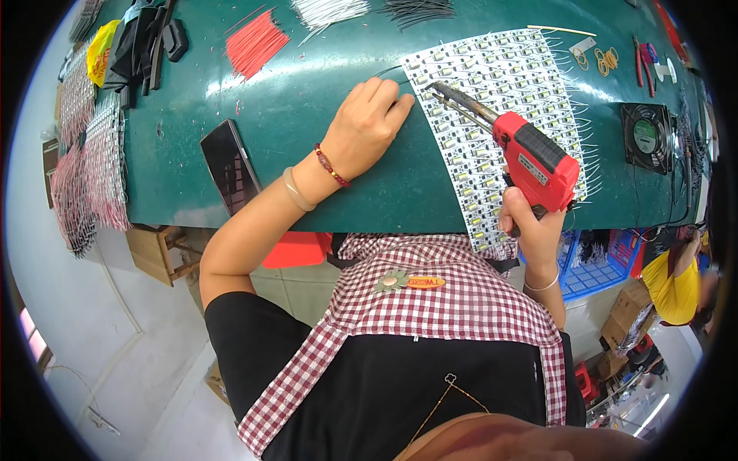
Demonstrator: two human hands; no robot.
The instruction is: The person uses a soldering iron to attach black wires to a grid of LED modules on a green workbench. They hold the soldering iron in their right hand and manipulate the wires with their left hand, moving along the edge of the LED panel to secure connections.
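One white sheet of small circuit boards [473,161], fringed with fine wires, lies on the green tabletop [377,206], reaching the near edge; its boards are too many to count. One red-and-black pistol-shaped soldering gun [542,157] is grasped firmly in the right hand [538,224], its tip over the sheet's left margin. The left hand [373,115] curls beside that margin near thin dark wire [390,69]; whether it pinches it, I cannot tell. Good work here probably means steadying the wire, touching the tip briefly and keeping fingers clear of the hot barrel. Farther out are three wire bundles, one red [256,44], one white [327,11], one black [417,11], one dark phone [231,165] and one square black fan [647,137].
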